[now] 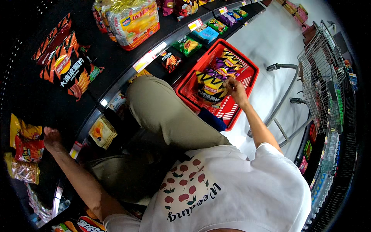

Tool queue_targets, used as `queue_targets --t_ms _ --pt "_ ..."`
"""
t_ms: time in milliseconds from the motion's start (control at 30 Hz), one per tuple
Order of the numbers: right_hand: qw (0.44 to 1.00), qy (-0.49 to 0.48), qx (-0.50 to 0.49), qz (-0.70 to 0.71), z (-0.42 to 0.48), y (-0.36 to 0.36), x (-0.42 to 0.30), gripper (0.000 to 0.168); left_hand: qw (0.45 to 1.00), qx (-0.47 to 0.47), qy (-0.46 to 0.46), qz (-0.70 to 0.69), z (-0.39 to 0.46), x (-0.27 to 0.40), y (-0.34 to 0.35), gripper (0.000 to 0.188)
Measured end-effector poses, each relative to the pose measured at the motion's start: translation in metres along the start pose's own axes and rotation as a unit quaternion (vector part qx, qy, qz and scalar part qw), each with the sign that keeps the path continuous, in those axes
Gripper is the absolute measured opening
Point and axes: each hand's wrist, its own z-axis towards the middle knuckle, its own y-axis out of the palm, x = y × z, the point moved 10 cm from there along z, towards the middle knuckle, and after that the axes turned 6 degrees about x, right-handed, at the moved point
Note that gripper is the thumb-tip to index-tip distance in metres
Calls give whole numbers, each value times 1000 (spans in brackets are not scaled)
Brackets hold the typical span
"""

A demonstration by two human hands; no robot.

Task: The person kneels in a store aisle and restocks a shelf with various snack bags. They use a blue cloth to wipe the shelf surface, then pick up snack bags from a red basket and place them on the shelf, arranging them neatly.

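Observation:
My right hand is over a red plastic shopping basket, its fingers closed at the edge of a yellow-and-black Lay's chip bag. Behind that bag, a purple Lay's bag and another yellow-and-black chip bag lie in the basket. On the left, my left hand is at the black shelf, close beside a red snack packet. Its fingers look curled, but shadow hides whether they touch the packet. An orange-and-black Lay's bag lies farther up the shelf.
A large multipack of packaged food stands on the upper shelf. Snack packets, including a green one, and a blue box line the lower shelf. To the right, a metal shopping cart stands on the pale floor.

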Motion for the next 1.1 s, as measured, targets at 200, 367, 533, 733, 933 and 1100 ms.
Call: queue_targets --t_ms 200,367,533,733,933,1100 --pt "992 93 -39 76 -9 57 82 5 995 69 50 59 -25 13 10 50" --pt "959 183 -60 209 -11 70 133 9 997 64 30 39 -29 4 18 48" --pt "994 105 -37 20 -3 67 139 15 999 -40 1 25 -17 28 1 43" --pt "986 -13 39 -162 -3 30 95 25 1000 20 15 14 -42 -8 37 37" --pt "967 97 104 210 18 32 79 30 937 193 140 254 -114 -27 87 23" --pt "972 -223 68 32 27 84 -136 19 966 157 183 90 -140 -5 106 18"
